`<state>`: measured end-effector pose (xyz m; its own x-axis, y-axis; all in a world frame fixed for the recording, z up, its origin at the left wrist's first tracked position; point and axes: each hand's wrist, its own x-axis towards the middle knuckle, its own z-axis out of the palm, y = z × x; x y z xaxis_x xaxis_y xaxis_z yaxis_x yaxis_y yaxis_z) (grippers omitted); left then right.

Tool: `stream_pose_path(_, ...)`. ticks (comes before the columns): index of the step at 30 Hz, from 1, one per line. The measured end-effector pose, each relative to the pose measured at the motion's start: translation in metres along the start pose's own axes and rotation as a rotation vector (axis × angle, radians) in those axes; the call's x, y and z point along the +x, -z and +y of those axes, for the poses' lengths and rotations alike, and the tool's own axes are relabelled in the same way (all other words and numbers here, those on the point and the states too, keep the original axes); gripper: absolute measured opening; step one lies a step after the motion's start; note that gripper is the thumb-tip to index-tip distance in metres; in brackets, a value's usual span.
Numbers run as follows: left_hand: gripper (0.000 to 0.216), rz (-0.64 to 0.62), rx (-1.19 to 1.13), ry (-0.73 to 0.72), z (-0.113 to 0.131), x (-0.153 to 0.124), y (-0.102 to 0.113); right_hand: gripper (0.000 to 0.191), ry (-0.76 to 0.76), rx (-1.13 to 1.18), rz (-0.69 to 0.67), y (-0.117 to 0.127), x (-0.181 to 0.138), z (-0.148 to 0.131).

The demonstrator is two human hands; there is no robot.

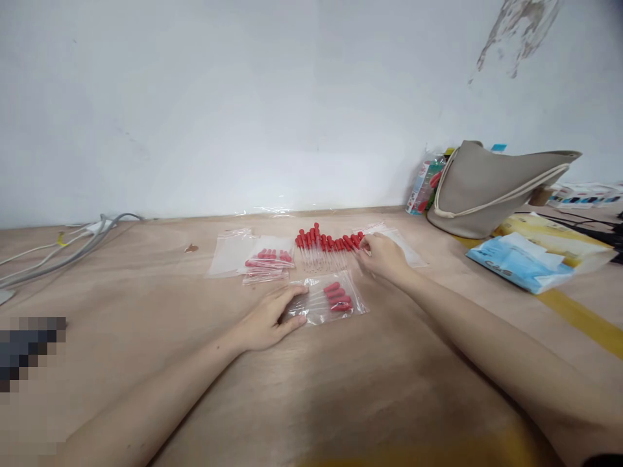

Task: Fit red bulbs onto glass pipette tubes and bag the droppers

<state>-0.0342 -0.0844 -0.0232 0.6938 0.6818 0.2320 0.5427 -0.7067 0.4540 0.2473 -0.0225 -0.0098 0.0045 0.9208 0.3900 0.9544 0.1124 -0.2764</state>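
In front of me lies a clear zip bag with several red-bulbed glass droppers inside, their bulbs toward the right. My left hand rests at the bag's left edge, thumb and fingers spread apart, the fingertips touching the plastic. Behind the bag is a row of loose droppers, red bulbs pointing away from me and thin stems toward me. At the right end of that row, my right hand has its fingers pinched at a red-bulbed dropper; the fingers partly hide it.
Left of the row lie filled bags in a stack and a flat bag. More flat bags lie behind my right hand. To the right stand a grey bag, a plastic packet and tissue packs. Cables run at the left.
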Motion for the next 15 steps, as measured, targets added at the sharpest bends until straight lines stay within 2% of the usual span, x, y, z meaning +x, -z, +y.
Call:
stream_pose_path(3, 0.036, -0.013, -0.031, -0.005, -0.001, 0.0, -0.001, 0.022, -0.111, -0.156, -0.079, -0.004, 0.017, -0.006)
stream_pose_path(9, 0.028, -0.009, -0.046, -0.02, -0.002, 0.0, -0.001, 0.024, -0.273, -0.179, -0.167, -0.014, 0.03, -0.019)
stream_pose_path(12, 0.024, -0.011, -0.055, -0.005, -0.002, 0.0, 0.0, 0.02, -0.327, -0.136, -0.186, -0.011, 0.033, -0.02)
stream_pose_path(15, 0.02, -0.016, -0.069, 0.017, -0.001, -0.001, 0.0, 0.019, -0.291, -0.001, -0.19, -0.004, 0.033, -0.016)
